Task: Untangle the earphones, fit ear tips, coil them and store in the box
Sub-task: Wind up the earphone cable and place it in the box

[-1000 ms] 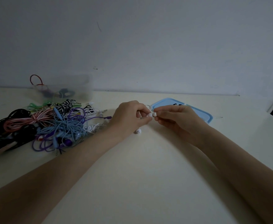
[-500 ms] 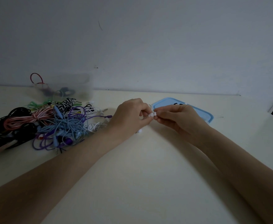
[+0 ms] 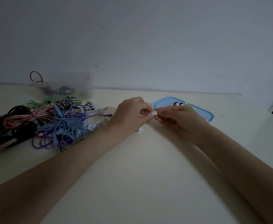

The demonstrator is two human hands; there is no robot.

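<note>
Dim room, pale table (image 3: pixel 140 175). Left hand (image 3: pixel 129 115) pinches the white earbud (image 3: pixel 153 113), right hand (image 3: pixel 177 120) pinches its tip end; bud lies sideways between them, so I'd push straight along that line.

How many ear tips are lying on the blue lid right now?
2 that I can make out: dark ear tips side by side on the blue lid; the right hand may hide more.

Earbud (image 3: pixel 153 113) mostly hidden between fingertips
</note>
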